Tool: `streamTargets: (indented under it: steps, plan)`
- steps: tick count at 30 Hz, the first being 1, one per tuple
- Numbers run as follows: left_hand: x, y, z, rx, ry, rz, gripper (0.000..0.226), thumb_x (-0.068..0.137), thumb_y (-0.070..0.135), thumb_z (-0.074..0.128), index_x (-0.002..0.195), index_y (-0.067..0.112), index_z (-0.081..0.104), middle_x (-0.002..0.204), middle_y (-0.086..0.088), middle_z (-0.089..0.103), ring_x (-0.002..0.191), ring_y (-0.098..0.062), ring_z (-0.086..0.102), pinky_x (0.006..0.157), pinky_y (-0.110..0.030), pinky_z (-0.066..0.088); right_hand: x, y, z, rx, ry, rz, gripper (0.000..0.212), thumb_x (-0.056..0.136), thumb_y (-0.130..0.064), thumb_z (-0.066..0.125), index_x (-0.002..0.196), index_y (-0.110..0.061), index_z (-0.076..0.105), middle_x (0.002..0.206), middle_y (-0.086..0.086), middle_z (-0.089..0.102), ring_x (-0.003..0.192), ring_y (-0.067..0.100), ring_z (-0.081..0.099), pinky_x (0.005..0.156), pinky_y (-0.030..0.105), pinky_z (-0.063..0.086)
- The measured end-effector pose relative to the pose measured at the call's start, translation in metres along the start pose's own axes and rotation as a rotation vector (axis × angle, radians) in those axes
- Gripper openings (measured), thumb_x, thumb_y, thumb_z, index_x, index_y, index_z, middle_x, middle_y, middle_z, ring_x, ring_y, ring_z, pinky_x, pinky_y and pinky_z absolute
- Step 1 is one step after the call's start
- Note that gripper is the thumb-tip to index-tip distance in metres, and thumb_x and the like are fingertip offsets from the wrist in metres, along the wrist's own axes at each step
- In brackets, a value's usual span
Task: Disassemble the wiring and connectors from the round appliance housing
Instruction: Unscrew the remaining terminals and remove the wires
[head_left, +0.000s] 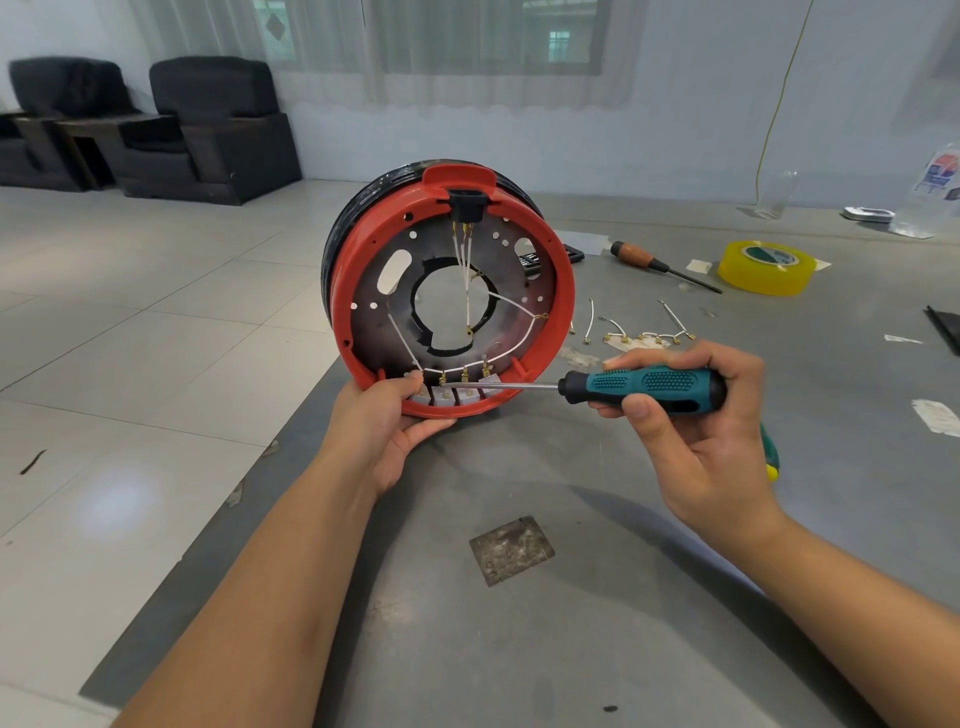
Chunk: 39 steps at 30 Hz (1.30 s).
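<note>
Head view: round red housing (563, 291) stands on edge on the grey mat (519, 623). Left hand (387, 423) grips its bottom rim, fingertips beside the white wires (470, 291). Right hand (691, 431), right of the housing, clenches a teal screwdriver (644, 388), tip at the lower connectors (465, 375).

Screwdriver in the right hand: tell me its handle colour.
Teal with black grip sections; the screwdriver shows best in the head view, held by the right hand.

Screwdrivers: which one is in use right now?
The teal-handled screwdriver, gripped by the right hand, tip at the housing's lower connectors. The wooden-handled one lies untouched on the table.
</note>
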<state>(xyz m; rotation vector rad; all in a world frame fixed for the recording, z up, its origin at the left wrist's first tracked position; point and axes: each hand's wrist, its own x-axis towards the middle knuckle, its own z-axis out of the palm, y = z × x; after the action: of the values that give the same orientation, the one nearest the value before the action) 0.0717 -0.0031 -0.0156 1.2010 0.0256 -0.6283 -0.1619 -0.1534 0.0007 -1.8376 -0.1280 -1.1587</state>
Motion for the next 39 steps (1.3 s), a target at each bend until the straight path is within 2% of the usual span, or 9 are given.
streamTargets:
  steps: [6,10,16,19,25,30,36,39]
  plan:
    - [0.0002,0.0004,-0.0005,-0.001,0.012,-0.011,0.023,0.101,-0.001,0.064,0.115,0.016,0.058,0.104,-0.015,0.079,0.082,-0.032,0.081,0.066,-0.048,0.067,-0.0052,-0.001,-0.0035,-0.074,-0.055,-0.002,0.037,0.101,-0.024,0.061,0.124,-0.038,0.037,0.129,0.015,0.059,0.123,0.038,0.059,0.092,0.05,0.058]
    - [-0.0005,-0.0009,-0.0011,0.001,-0.006,0.004,0.025,0.101,-0.001,0.063,0.119,0.016,0.058,0.105,-0.014,0.08,0.085,-0.032,0.081,0.066,-0.047,0.067,-0.0041,-0.0036,-0.0004,-0.029,0.004,0.034,0.034,0.1,-0.027,0.063,0.123,-0.032,0.039,0.126,0.016,0.058,0.121,0.037,0.062,0.09,0.042,0.06]
    - [-0.0006,-0.0028,-0.0021,0.009,-0.024,0.027,0.024,0.102,-0.001,0.062,0.115,0.019,0.059,0.102,-0.013,0.081,0.088,-0.032,0.081,0.065,-0.045,0.066,-0.0025,-0.003,0.0012,0.041,0.083,0.103,0.036,0.097,-0.011,0.06,0.119,-0.032,0.043,0.122,0.017,0.061,0.115,0.036,0.065,0.086,0.037,0.061]
    - [-0.0001,-0.0027,-0.003,0.004,-0.026,0.024,0.023,0.102,-0.001,0.062,0.113,0.019,0.059,0.099,-0.013,0.082,0.088,-0.032,0.081,0.065,-0.045,0.066,-0.0024,-0.0028,0.0007,0.042,0.076,0.098,0.037,0.097,-0.014,0.062,0.119,-0.037,0.044,0.123,0.018,0.061,0.117,0.036,0.064,0.087,0.039,0.061]
    - [0.0005,-0.0026,-0.0044,0.001,-0.041,0.026,0.023,0.102,-0.001,0.062,0.113,0.019,0.059,0.096,-0.011,0.082,0.087,-0.032,0.081,0.064,-0.043,0.066,-0.005,-0.0011,-0.004,0.005,0.028,0.071,0.035,0.098,-0.026,0.066,0.123,-0.036,0.042,0.127,0.017,0.059,0.122,0.038,0.061,0.091,0.047,0.06]
    - [-0.0011,-0.0034,-0.0047,-0.005,-0.045,0.034,0.027,0.101,-0.002,0.063,0.118,0.019,0.059,0.1,-0.012,0.082,0.089,-0.033,0.081,0.065,-0.044,0.066,-0.0104,0.0015,-0.0015,-0.082,-0.027,0.05,0.038,0.099,-0.022,0.064,0.123,-0.038,0.039,0.128,0.009,0.061,0.123,0.037,0.06,0.091,0.056,0.058]
    - [-0.0014,-0.0024,-0.0046,-0.021,-0.031,0.018,0.026,0.101,-0.001,0.063,0.116,0.019,0.058,0.097,-0.012,0.082,0.086,-0.032,0.081,0.064,-0.044,0.066,-0.0084,-0.0029,-0.0035,-0.091,0.015,0.036,0.036,0.099,-0.029,0.064,0.122,-0.04,0.039,0.125,0.013,0.061,0.121,0.038,0.061,0.091,0.056,0.058]
    - [-0.0014,-0.0022,-0.0041,-0.026,-0.04,0.012,0.025,0.101,-0.002,0.062,0.115,0.019,0.058,0.092,-0.011,0.082,0.086,-0.032,0.081,0.063,-0.044,0.066,-0.0075,-0.0059,-0.002,-0.029,0.031,0.05,0.034,0.099,-0.033,0.065,0.121,-0.038,0.041,0.125,0.019,0.059,0.121,0.038,0.061,0.092,0.05,0.059]
